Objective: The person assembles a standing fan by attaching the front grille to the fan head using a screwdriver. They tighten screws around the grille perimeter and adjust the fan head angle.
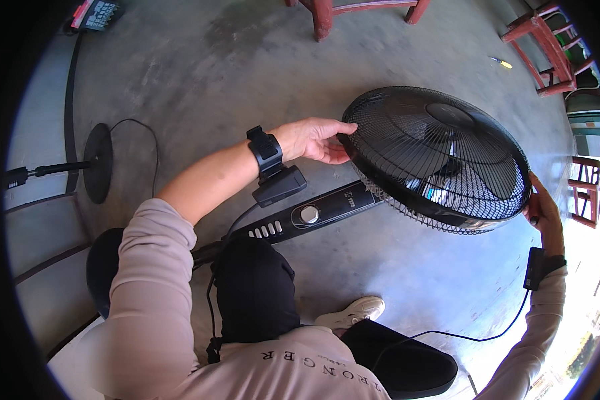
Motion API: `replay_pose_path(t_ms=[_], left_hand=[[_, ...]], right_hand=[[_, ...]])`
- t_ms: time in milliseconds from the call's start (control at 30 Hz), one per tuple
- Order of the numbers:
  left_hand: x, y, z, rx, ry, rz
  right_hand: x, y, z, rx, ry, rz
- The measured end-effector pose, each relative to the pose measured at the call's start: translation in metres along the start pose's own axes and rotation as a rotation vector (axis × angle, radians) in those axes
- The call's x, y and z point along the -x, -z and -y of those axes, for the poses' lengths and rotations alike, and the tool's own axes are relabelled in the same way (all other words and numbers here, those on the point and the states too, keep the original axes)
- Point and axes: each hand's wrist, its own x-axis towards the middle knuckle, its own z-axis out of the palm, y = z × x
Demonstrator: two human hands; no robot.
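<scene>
A black pedestal fan stands before me, its round wire guard (395, 127) facing up at a tilt, with dark blades showing through the mesh. My left hand (322, 141) grips the guard's rim on the left, thumb on top and fingers beneath. On the opposite side, my right hand (542, 207) holds the same rim; part of it is hidden behind the guard. Below the guard runs the fan's control column (342, 201), with a silver knob (309, 214) and several pale buttons (265, 229). The column's lower end passes behind my knee.
A second stand with a round black base (98, 163) and a cable is at the left wall. Red wooden stools (322, 17) stand at the top and right. A yellow-handled screwdriver (504, 63) lies on the concrete floor (220, 95). Wires hang from both wrist devices (280, 186).
</scene>
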Motion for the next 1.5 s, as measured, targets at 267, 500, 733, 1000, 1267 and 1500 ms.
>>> replay_pose_path(t_ms=[267, 500, 733, 1000, 1267, 1500], left_hand=[[0.002, -0.009, -0.01, -0.14, -0.029, -0.039], [0.003, -0.01, -0.018, -0.214, -0.03, -0.013], [0.005, -0.005, -0.016, -0.206, -0.029, 0.046], [0.005, 0.003, -0.007, -0.079, -0.069, 0.105], [-0.008, 0.013, 0.015, 0.082, -0.167, 0.243], [-0.007, 0.012, 0.024, 0.264, -0.251, 0.357]], right_hand=[[-0.01, 0.014, -0.006, -0.167, -0.148, 0.123], [-0.016, 0.022, -0.009, -0.16, -0.221, 0.191], [0.05, -0.034, 0.01, 1.232, 0.923, -0.679], [0.164, -0.257, -0.036, 1.313, 1.212, 0.115], [0.156, -0.344, -0.054, 1.765, 1.2, 0.027], [0.147, -0.364, -0.062, 1.824, 1.324, 0.076]])
